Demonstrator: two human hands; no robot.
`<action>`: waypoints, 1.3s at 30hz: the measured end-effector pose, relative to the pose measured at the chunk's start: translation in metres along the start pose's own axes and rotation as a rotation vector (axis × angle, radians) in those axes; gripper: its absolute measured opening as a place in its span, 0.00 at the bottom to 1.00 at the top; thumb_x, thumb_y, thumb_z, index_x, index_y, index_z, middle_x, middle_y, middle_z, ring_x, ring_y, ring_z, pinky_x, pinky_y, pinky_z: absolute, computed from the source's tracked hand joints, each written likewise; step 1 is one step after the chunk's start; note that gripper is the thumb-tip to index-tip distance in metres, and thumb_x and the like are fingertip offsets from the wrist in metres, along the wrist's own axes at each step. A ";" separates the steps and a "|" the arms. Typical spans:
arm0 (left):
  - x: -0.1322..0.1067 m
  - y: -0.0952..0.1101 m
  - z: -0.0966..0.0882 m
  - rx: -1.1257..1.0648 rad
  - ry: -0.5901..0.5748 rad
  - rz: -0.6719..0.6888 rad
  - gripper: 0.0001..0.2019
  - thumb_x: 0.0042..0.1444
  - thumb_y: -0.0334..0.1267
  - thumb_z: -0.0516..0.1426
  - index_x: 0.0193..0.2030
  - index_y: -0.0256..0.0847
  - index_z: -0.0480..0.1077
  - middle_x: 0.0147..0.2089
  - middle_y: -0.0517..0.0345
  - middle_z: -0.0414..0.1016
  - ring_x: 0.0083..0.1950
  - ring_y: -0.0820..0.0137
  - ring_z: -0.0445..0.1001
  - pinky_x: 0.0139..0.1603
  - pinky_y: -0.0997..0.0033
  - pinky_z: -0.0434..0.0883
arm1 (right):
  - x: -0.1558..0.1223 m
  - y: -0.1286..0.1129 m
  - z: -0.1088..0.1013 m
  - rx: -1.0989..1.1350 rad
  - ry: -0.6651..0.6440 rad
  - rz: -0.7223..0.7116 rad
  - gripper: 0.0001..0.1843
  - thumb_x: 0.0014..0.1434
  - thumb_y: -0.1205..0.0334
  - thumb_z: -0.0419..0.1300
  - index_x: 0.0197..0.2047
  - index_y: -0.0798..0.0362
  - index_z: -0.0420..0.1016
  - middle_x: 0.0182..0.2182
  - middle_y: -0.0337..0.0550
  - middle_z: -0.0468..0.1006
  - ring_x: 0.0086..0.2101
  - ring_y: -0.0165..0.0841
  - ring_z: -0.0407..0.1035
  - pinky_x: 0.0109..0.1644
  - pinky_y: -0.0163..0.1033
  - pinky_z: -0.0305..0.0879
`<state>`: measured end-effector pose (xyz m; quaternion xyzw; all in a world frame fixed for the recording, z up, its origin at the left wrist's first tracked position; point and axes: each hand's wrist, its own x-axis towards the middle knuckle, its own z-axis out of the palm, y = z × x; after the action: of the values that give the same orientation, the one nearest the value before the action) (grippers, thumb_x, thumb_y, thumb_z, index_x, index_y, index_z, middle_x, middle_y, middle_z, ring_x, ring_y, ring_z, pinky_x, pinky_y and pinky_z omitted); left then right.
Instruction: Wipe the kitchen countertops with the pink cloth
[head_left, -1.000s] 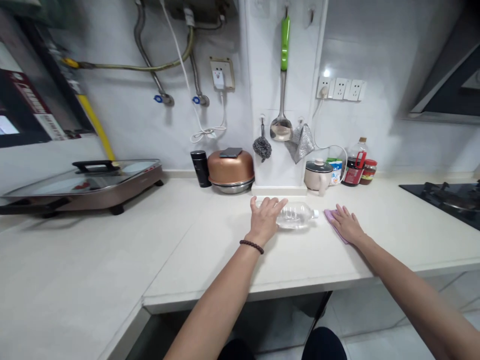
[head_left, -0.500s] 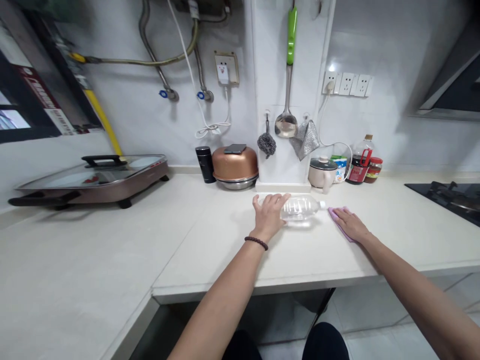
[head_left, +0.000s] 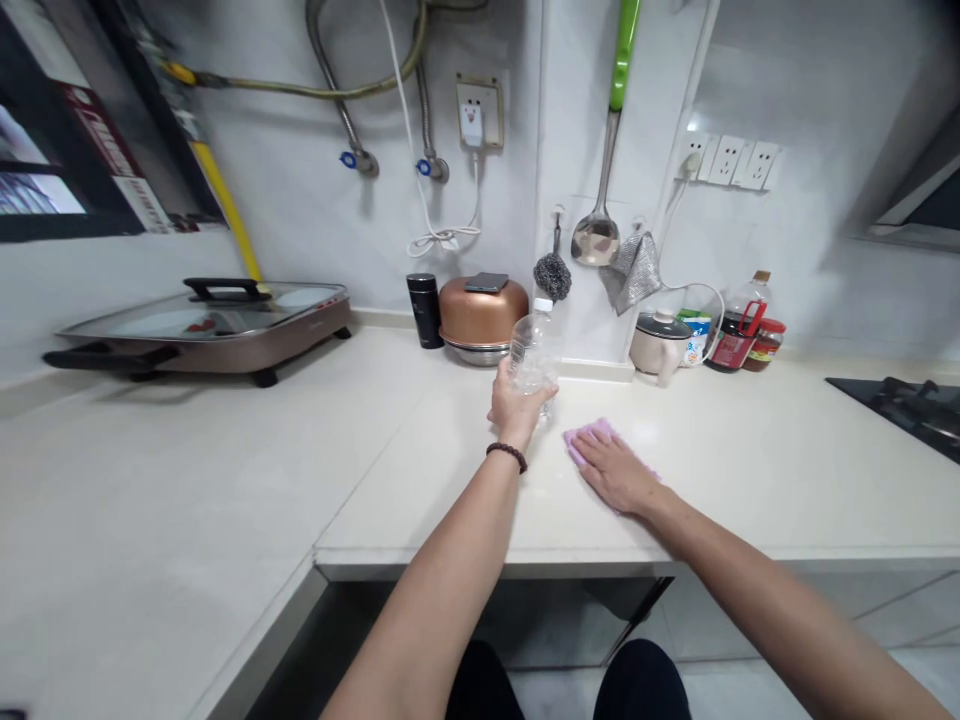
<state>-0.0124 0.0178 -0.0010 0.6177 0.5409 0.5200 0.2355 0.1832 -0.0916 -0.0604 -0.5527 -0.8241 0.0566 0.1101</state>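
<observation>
A clear plastic bottle (head_left: 534, 345) with a white cap stands nearly upright over the pale countertop (head_left: 450, 480), its lower part partly covered by my fingers. My left hand (head_left: 519, 400), with a beaded bracelet at the wrist, is wrapped round it. Whether the bottle's base touches the counter I cannot tell. To the right, my right hand (head_left: 616, 472) lies flat on a pink cloth (head_left: 596, 432), pressing it onto the counter. The cloth shows past the fingertips and along the hand's right side.
Behind the bottle are a copper-coloured pot (head_left: 480, 308) with a phone on top and a black flask (head_left: 425, 312). An electric pan (head_left: 202, 340) sits at the left. A small cream pot (head_left: 660, 345), sauce bottle (head_left: 739, 330) and stove (head_left: 907, 405) lie rightward. A spatula (head_left: 598, 238) hangs above.
My left hand has turned the bottle from lying on its side to nearly upright. My right hand has slid left with the cloth. The view has shifted slightly.
</observation>
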 end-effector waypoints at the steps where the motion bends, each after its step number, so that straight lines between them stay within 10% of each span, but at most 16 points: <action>1: 0.001 -0.001 -0.003 -0.013 0.066 -0.056 0.44 0.48 0.47 0.72 0.70 0.51 0.60 0.64 0.51 0.75 0.65 0.51 0.73 0.66 0.43 0.65 | 0.000 -0.001 0.001 0.009 0.007 -0.013 0.35 0.76 0.45 0.34 0.80 0.49 0.50 0.76 0.41 0.50 0.75 0.44 0.39 0.78 0.58 0.37; 7: 0.008 -0.007 -0.018 -0.044 0.165 -0.192 0.49 0.43 0.46 0.75 0.70 0.52 0.57 0.64 0.52 0.75 0.66 0.51 0.73 0.68 0.46 0.64 | -0.050 0.083 -0.019 -0.086 0.211 0.381 0.33 0.73 0.45 0.43 0.73 0.49 0.67 0.73 0.46 0.60 0.73 0.44 0.49 0.76 0.53 0.48; 10: 0.012 -0.013 -0.015 -0.064 0.142 -0.240 0.50 0.45 0.48 0.73 0.72 0.52 0.53 0.66 0.48 0.73 0.69 0.49 0.70 0.65 0.47 0.66 | -0.096 0.141 -0.037 -0.170 0.343 0.617 0.38 0.69 0.45 0.46 0.68 0.66 0.70 0.67 0.68 0.66 0.68 0.57 0.57 0.72 0.62 0.53; 16: 0.011 -0.015 -0.001 -0.135 0.169 -0.203 0.46 0.43 0.46 0.74 0.66 0.55 0.57 0.67 0.50 0.71 0.70 0.49 0.67 0.67 0.46 0.62 | -0.139 0.201 -0.053 -0.206 0.450 0.896 0.33 0.64 0.45 0.48 0.54 0.60 0.83 0.52 0.64 0.78 0.54 0.55 0.72 0.64 0.58 0.66; 23: 0.000 0.005 0.008 0.045 0.196 -0.252 0.44 0.43 0.44 0.75 0.65 0.49 0.58 0.69 0.40 0.66 0.73 0.43 0.59 0.67 0.41 0.59 | -0.033 0.171 -0.048 -0.132 0.342 0.820 0.36 0.70 0.46 0.42 0.57 0.63 0.81 0.57 0.67 0.76 0.60 0.54 0.69 0.68 0.56 0.62; 32: -0.001 0.008 0.013 0.170 0.180 -0.281 0.43 0.44 0.44 0.74 0.65 0.52 0.58 0.69 0.47 0.68 0.72 0.49 0.63 0.67 0.50 0.62 | 0.164 0.063 0.006 0.002 0.266 0.267 0.21 0.74 0.55 0.53 0.62 0.52 0.80 0.62 0.53 0.73 0.61 0.40 0.68 0.69 0.41 0.58; 39: 0.002 0.003 0.006 0.201 0.133 -0.257 0.42 0.47 0.44 0.73 0.65 0.54 0.59 0.69 0.50 0.69 0.71 0.50 0.63 0.68 0.49 0.61 | 0.172 0.062 0.008 0.040 0.256 0.135 0.19 0.75 0.55 0.55 0.61 0.48 0.80 0.61 0.48 0.75 0.60 0.36 0.69 0.67 0.38 0.60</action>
<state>-0.0060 0.0206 0.0009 0.5281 0.6791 0.4686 0.2009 0.1747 0.0911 -0.0606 -0.6074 -0.7630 0.0093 0.2210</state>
